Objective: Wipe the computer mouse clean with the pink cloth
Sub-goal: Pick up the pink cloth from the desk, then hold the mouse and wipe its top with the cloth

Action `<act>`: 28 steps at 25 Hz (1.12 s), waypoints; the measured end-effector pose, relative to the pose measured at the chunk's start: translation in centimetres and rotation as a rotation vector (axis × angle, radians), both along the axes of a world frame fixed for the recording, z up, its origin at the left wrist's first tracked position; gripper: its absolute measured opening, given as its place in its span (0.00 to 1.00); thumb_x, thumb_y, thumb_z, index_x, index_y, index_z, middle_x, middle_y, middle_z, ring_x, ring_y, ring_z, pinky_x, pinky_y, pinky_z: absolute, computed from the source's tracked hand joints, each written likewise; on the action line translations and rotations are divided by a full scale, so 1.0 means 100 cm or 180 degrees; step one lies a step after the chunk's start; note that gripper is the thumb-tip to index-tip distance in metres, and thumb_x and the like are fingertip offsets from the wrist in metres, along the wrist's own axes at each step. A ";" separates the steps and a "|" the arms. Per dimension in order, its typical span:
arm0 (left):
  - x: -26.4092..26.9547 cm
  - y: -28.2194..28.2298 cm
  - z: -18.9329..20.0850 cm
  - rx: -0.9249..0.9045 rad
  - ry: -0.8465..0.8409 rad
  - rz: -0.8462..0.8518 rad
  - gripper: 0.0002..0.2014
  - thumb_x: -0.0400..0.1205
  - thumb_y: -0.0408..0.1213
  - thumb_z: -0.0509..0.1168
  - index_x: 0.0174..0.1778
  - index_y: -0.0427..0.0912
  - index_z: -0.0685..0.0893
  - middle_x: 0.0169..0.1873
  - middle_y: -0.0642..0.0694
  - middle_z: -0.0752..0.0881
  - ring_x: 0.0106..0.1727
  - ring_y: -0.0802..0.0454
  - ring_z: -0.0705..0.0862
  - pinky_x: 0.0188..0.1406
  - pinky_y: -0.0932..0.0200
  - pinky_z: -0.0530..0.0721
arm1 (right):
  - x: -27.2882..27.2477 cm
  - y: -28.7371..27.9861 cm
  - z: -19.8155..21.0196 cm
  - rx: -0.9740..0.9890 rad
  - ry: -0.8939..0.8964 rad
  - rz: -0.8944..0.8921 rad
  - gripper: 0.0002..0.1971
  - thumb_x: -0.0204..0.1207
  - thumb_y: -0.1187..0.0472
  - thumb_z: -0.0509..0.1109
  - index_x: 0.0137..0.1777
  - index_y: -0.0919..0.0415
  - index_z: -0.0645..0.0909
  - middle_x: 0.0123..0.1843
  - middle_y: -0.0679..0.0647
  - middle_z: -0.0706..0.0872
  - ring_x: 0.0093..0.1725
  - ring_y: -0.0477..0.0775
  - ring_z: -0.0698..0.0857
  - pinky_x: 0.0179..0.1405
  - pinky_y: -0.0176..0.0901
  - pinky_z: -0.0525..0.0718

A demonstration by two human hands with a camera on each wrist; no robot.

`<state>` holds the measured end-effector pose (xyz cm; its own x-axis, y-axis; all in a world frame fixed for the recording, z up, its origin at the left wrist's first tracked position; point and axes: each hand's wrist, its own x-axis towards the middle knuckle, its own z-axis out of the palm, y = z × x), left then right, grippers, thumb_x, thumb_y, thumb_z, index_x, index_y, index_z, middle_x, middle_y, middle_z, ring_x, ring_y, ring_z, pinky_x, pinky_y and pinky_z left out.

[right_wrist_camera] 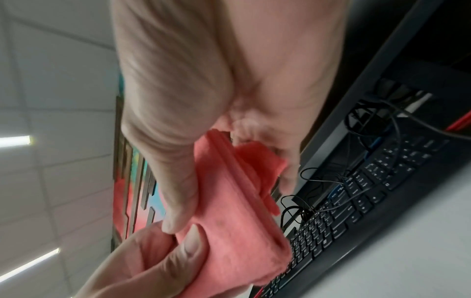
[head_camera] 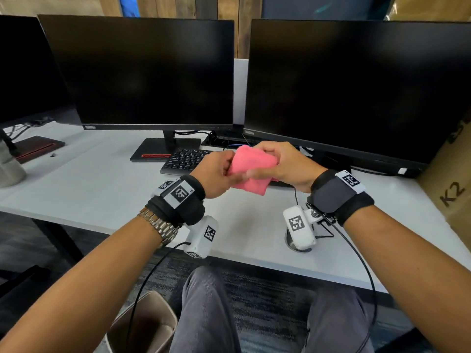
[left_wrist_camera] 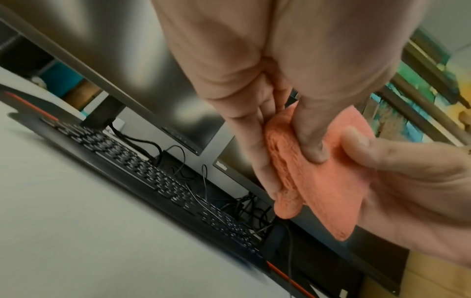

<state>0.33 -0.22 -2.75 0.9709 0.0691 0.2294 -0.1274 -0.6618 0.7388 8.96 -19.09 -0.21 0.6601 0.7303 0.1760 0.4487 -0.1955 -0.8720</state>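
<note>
Above the white desk [head_camera: 102, 189], both hands hold a folded pink cloth [head_camera: 251, 166] in front of the keyboard. My left hand [head_camera: 229, 171] pinches the cloth's left side, with the thumb on top and fingers beneath, as the left wrist view shows on the cloth [left_wrist_camera: 331, 181]. My right hand [head_camera: 277, 164] grips the right side, its thumb lying along the cloth [right_wrist_camera: 237, 211]. The computer mouse shows in no view; I cannot tell whether it is inside the cloth. A thin black cable [head_camera: 295, 194] drops from under my right hand.
A black keyboard [head_camera: 186, 159] lies just behind the hands. Two dark monitors [head_camera: 153, 72] [head_camera: 356, 85] stand at the back with tangled cables between them. A cardboard box [head_camera: 453, 189] sits at the right. A beige bin [head_camera: 147, 324] stands on the floor by my knees.
</note>
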 end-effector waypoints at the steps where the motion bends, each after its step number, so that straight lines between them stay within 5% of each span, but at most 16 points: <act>1: 0.002 -0.004 -0.001 -0.0218 -0.0002 -0.0039 0.25 0.71 0.50 0.76 0.57 0.37 0.82 0.43 0.33 0.91 0.45 0.32 0.90 0.44 0.37 0.90 | 0.000 -0.004 -0.001 0.0124 0.0050 -0.0021 0.19 0.70 0.63 0.84 0.57 0.69 0.84 0.51 0.64 0.88 0.49 0.54 0.86 0.43 0.46 0.87; 3: 0.006 -0.015 -0.002 -0.0623 0.0022 -0.0052 0.22 0.74 0.40 0.78 0.59 0.32 0.81 0.45 0.32 0.91 0.46 0.34 0.91 0.46 0.40 0.91 | 0.000 -0.011 -0.002 0.0324 0.0179 -0.0108 0.10 0.72 0.65 0.82 0.48 0.63 0.84 0.46 0.56 0.86 0.47 0.51 0.86 0.41 0.41 0.88; 7: 0.012 -0.035 -0.006 -0.1036 0.0219 -0.0222 0.20 0.78 0.35 0.74 0.61 0.28 0.79 0.47 0.32 0.91 0.44 0.39 0.93 0.48 0.39 0.91 | -0.001 -0.025 -0.005 0.0551 0.0325 -0.0127 0.13 0.73 0.68 0.80 0.40 0.57 0.78 0.39 0.50 0.83 0.41 0.47 0.86 0.36 0.40 0.87; 10: 0.015 -0.046 -0.004 -0.1200 0.0225 -0.0404 0.19 0.80 0.34 0.71 0.63 0.28 0.79 0.48 0.32 0.91 0.45 0.38 0.93 0.49 0.43 0.91 | -0.002 -0.037 -0.007 0.0794 0.0592 -0.0025 0.12 0.75 0.70 0.78 0.45 0.57 0.78 0.42 0.53 0.84 0.44 0.50 0.87 0.37 0.45 0.89; 12: 0.017 -0.053 -0.001 -0.1368 0.0196 -0.0492 0.18 0.82 0.34 0.69 0.64 0.27 0.80 0.47 0.32 0.91 0.45 0.37 0.93 0.49 0.46 0.91 | -0.003 -0.045 -0.008 0.1101 0.0981 0.0159 0.13 0.76 0.70 0.76 0.56 0.57 0.82 0.50 0.55 0.88 0.53 0.55 0.88 0.50 0.55 0.91; 15: 0.020 -0.063 0.000 -0.1381 0.0239 -0.0517 0.17 0.82 0.37 0.69 0.61 0.27 0.82 0.46 0.32 0.91 0.45 0.37 0.93 0.49 0.46 0.91 | -0.002 -0.052 -0.012 0.1473 0.1158 0.0127 0.18 0.75 0.67 0.74 0.64 0.58 0.82 0.57 0.56 0.90 0.58 0.54 0.90 0.58 0.53 0.91; 20: 0.028 -0.076 -0.008 -0.0867 0.0588 -0.0500 0.13 0.80 0.39 0.72 0.50 0.29 0.87 0.44 0.32 0.92 0.45 0.40 0.93 0.44 0.51 0.92 | 0.009 -0.068 -0.012 0.0449 -0.0498 -0.0450 0.18 0.75 0.68 0.78 0.65 0.59 0.85 0.58 0.52 0.90 0.60 0.50 0.89 0.56 0.47 0.91; 23: 0.033 -0.084 -0.013 -0.0389 0.0758 -0.0644 0.15 0.78 0.39 0.74 0.55 0.32 0.86 0.43 0.38 0.92 0.44 0.46 0.92 0.44 0.54 0.91 | 0.014 -0.084 -0.010 -0.0244 -0.1124 -0.0500 0.18 0.75 0.67 0.79 0.65 0.61 0.86 0.58 0.53 0.91 0.59 0.49 0.88 0.58 0.42 0.87; 28: 0.038 -0.098 -0.018 0.0407 0.0980 -0.0605 0.28 0.75 0.50 0.76 0.68 0.39 0.82 0.54 0.46 0.91 0.53 0.52 0.89 0.61 0.52 0.86 | 0.023 -0.107 -0.012 -0.1105 -0.1576 -0.0425 0.16 0.75 0.65 0.77 0.63 0.59 0.87 0.55 0.53 0.91 0.58 0.54 0.88 0.63 0.54 0.86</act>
<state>4.10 -10.02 -4.55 0.9884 -0.1290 -0.0798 -0.0417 -0.7369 0.6747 11.28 -29.82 -1.45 0.6505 0.7166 0.2517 0.7360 -0.5128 -0.4420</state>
